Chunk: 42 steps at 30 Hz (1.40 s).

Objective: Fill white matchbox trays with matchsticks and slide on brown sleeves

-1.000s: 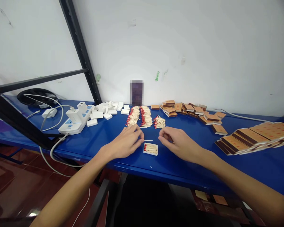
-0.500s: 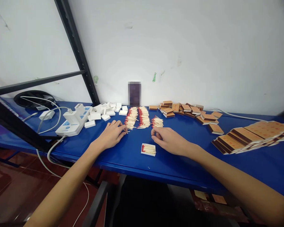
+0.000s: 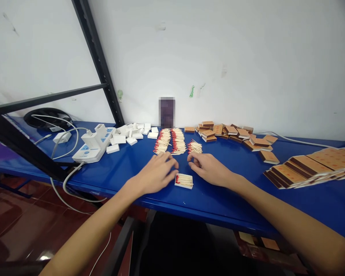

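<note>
A small white matchbox tray (image 3: 184, 187) filled with red-tipped matches (image 3: 185, 179) lies near the front of the table. My left hand (image 3: 158, 172) is just left of it, palm down, with thumb and bent fingers drawn close at the tray's left end. Whatever those fingertips hold, if anything, is too small to make out. To the tray's right rests my right hand (image 3: 208, 168), its fingers loosely curled and nothing visible in them. Just beyond that hand is a small pile of matches (image 3: 194, 147). Two long rows of matches, a left row (image 3: 162, 142) and a middle row (image 3: 178, 142), lie farther back.
White empty-looking trays (image 3: 129, 133) are heaped at back left, beside a power strip (image 3: 93, 147) with cables. Brown matchbox sleeves (image 3: 232, 132) lie scattered at back right, and more are stacked (image 3: 307, 165) at far right. A black metal frame (image 3: 97, 57) rises on the left.
My left hand has moved right and toward me, from the front of the left match row to the tray. My right hand stays beside the tray. The view has shifted slightly.
</note>
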Available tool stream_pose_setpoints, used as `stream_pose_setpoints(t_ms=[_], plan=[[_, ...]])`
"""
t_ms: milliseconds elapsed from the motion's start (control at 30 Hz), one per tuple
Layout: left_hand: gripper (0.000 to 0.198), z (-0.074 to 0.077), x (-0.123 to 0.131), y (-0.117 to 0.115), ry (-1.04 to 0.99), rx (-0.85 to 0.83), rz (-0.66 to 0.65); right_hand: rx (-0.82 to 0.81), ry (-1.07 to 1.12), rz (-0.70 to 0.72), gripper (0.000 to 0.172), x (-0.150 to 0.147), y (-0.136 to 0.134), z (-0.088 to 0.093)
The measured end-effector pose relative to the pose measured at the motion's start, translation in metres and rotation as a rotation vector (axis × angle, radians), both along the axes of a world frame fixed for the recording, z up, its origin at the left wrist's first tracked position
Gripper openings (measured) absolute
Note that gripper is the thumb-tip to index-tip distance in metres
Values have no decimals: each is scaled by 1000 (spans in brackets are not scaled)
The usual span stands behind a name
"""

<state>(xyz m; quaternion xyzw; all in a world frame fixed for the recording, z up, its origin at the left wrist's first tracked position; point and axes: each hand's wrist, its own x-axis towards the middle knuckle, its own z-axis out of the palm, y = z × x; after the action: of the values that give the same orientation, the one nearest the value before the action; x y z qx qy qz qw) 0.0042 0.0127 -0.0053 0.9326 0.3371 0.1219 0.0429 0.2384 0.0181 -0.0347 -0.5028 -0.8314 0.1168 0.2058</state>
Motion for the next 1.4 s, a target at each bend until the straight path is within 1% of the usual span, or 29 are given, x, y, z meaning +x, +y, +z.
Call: stream_pose_setpoints(t_ms=[67,133,200,233,300,333,433,533,600,633,700,767,800,867,967,1033,1133,1400], plan=[[23,-5,-16,14,46,74,119,-3,-5,-1,9,-1,-1,1],[23,-11,-35,30,98,101,239,-14,-17,-7,10,-1,-1,3],[22,-17,-49,43,130,84,287,-22,-37,-11,11,-2,0,4],[23,-19,-53,46,134,68,291,-22,-51,-12,12,-3,1,5],[24,-20,-53,48,127,39,263,-12,-90,-14,15,-6,5,4],[25,-19,-49,45,119,28,236,-2,-117,-14,17,-8,8,4],[27,-9,-28,24,68,-15,111,42,-229,-15,24,-16,20,2],[26,3,-3,-3,1,-79,-52,67,-304,-25,23,-25,32,1],[26,8,8,-13,0,-87,-98,64,-326,-35,22,-30,38,1],[25,8,9,-13,6,-77,-98,63,-339,-40,22,-31,39,2],[24,6,6,-3,18,-30,-53,62,-367,-44,24,-33,40,3],[23,1,-5,16,37,40,40,65,-395,-42,24,-33,39,4],[22,-2,-12,28,48,69,107,67,-408,-42,23,-33,38,4],[23,-8,-26,50,100,88,204,68,-436,-42,22,-33,36,4],[23,-16,-39,70,132,84,228,66,-474,-43,23,-33,35,4],[22,-19,-42,73,124,90,215,66,-488,-47,26,-33,34,3],[21,-21,-42,73,106,124,197,63,-491,-54,28,-31,33,2],[24,-25,-39,77,131,158,164,44,-435,-20,23,-29,28,5]])
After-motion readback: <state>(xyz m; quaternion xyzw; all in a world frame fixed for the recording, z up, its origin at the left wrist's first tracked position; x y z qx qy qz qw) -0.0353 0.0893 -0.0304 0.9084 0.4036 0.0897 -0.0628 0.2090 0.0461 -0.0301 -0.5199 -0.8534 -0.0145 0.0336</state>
